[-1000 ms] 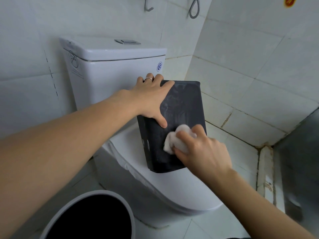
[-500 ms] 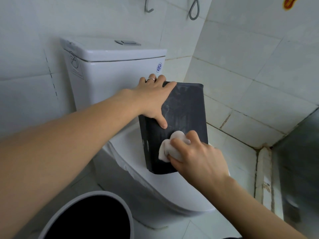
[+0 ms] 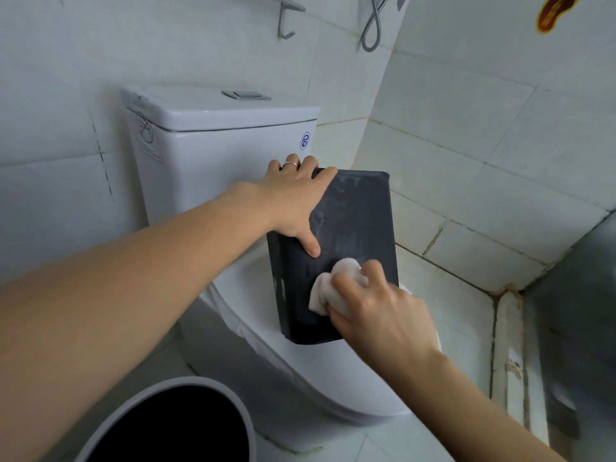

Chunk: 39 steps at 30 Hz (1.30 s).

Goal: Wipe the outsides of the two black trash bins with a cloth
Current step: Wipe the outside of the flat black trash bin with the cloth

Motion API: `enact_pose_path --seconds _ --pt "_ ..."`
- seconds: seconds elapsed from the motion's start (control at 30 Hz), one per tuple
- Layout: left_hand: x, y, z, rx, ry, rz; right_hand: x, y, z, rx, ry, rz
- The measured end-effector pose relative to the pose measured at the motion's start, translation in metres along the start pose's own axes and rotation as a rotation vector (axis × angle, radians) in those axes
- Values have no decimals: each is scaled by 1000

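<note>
1. Head view: the black bin (image 3: pixel 353 235) is standing on the closed toilet lid (image 3: pixel 333 371), tipped back a bit toward the tank (image 3: pixel 220 151), broad front face toward the camera. That face looks streaky and dusty.
2. Left hand (image 3: pixel 296 201) grips the bin's top left corner: fingers curled over the top edge, thumb lying flat down the front face. There's a ring (image 3: pixel 290 165) on one finger.
3. Right hand (image 3: pixel 380 315) has a bunched-up white cloth (image 3: pixel 328 288) pinched between curled fingers and thumb, pressed right on the lower part of the bin's front face, near its right side.
4. Second bin (image 3: pixel 173 425) sits on the floor at bottom left, just beside the toilet base. It's round with a pale grey rim and a black inside; can't really see its outside from here.
5. Background stuff: white wall tiles, a metal hook (image 3: pixel 286 18) and a hose loop (image 3: pixel 373 31) up top, and a red-yellow sticker (image 3: pixel 556 11) at the top right.
</note>
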<state>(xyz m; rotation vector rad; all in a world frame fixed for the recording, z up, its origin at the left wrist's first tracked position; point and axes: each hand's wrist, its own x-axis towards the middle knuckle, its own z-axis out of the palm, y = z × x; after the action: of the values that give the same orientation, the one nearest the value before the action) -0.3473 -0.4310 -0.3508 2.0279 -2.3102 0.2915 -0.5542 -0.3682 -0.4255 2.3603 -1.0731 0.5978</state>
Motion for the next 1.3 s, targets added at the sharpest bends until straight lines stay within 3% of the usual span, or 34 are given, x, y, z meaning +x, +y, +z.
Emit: enact_pose_path --seconds 0.1,0.3,0.47,0.53,0.9,1.3 --pt "0 2 -1 4 1 8 -1 6 2 3 -50 1" --pt "-8 -6 4 -56 20 -39 21 34 4 -13 -200 341" --pt "-15 -32 0 -719 32 -144 19 33 6 23 -230 371" --pt "-13 -45 -2 -840 16 -198 16 34 6 33 -245 385" --pt "-13 -55 -23 -825 -78 -88 13 38 -6 182 -292 449" --pt "4 -2 -106 -646 -79 -56 46 30 -48 487 -27 472"
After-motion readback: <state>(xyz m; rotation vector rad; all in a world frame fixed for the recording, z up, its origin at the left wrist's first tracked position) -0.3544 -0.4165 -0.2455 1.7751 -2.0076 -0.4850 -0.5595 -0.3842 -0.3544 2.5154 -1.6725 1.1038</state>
